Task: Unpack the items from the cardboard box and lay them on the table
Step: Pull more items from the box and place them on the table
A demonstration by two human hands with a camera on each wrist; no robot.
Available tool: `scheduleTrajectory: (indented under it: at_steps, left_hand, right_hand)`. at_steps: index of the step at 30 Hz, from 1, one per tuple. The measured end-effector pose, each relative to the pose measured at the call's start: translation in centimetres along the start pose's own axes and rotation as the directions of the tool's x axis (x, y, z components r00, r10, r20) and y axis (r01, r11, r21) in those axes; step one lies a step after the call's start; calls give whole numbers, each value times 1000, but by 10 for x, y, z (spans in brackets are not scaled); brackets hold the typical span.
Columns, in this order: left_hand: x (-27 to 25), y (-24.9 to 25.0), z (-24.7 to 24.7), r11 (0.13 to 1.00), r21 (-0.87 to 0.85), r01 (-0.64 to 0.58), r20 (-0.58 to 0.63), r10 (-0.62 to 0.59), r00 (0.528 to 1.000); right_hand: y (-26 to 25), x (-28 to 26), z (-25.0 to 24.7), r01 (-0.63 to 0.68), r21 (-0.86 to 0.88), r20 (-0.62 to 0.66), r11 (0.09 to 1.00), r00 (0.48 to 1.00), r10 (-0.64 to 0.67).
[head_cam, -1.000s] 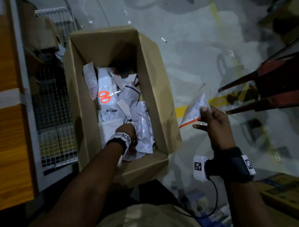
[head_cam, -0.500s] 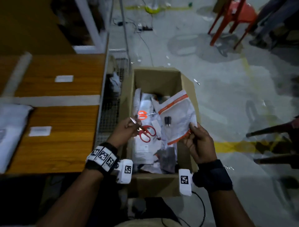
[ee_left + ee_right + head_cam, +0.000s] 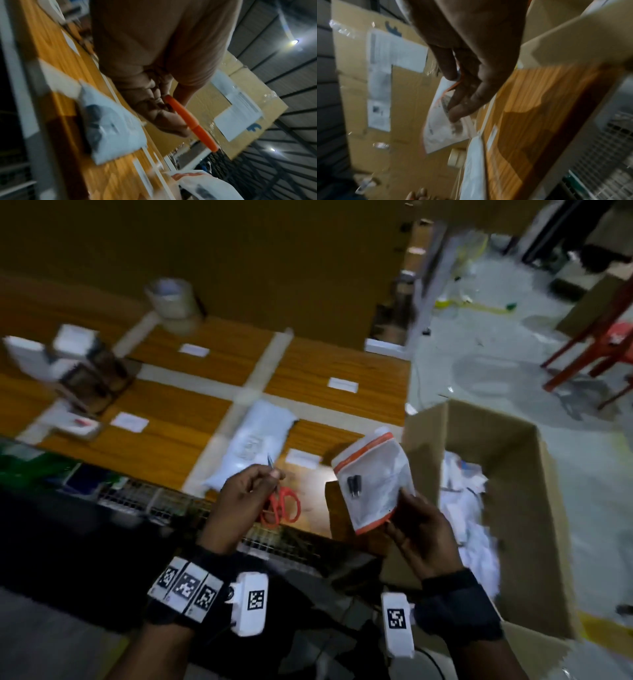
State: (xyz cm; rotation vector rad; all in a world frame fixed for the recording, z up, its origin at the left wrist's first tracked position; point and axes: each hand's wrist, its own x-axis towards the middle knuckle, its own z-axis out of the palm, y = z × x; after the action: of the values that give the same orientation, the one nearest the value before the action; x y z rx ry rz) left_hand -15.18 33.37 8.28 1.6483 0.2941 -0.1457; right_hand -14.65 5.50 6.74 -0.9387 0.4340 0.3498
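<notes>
The left hand [image 3: 245, 501] pinches the red-handled steel scissors [image 3: 279, 505] at the blades, so the two loop handles hang down and the tips point up and slightly away from the person; the long axis is close to vertical, just above the near edge of the taped wooden table [image 3: 164, 436]. To do this step well, I think the hand should lower the scissors until the handles touch the wood, then tilt them flat before the fingers let go, in a bare place beside the grey plastic mailer bag [image 3: 255, 440] already lying there. To the right, the right hand [image 3: 423, 529] grips the lower corner of the white plastic pouch with orange borders [image 3: 371, 477], held nearly upright, its long axis vertical, with two small dark parts inside. It hangs between the table and the open brown cardboard box [image 3: 520, 474], which holds more white packets. The pouch should be laid flat, not overlapping.
</notes>
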Motion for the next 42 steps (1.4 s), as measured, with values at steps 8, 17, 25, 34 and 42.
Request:
scheduleTrajectory:
  at_steps: [8,17,25,34,42]
  left_hand:
    - [-19,-30,-221,998,37,42,-225,-33,974]
    - [31,-36,-285,999,39,35,-231,-26,973]
    - [144,-21,-217,859,496,-124,261,-11,965]
    - [164,-25,-173,821,513,-252,595,-127,794]
    - [165,-18,-198,855,406,-322,765,-125,631]
  right_hand:
    - [100,14,208,1,-255,78,967,997,20]
    - [107,30,311,448,-476,97,757,882,-460]
    - [60,90,309,474,-432,-142,767,804,-577]
    - [70,59,248,296,-488,-482,821,694,-536]
    - [92,10,297,435,-456,-643,777,442,-625]
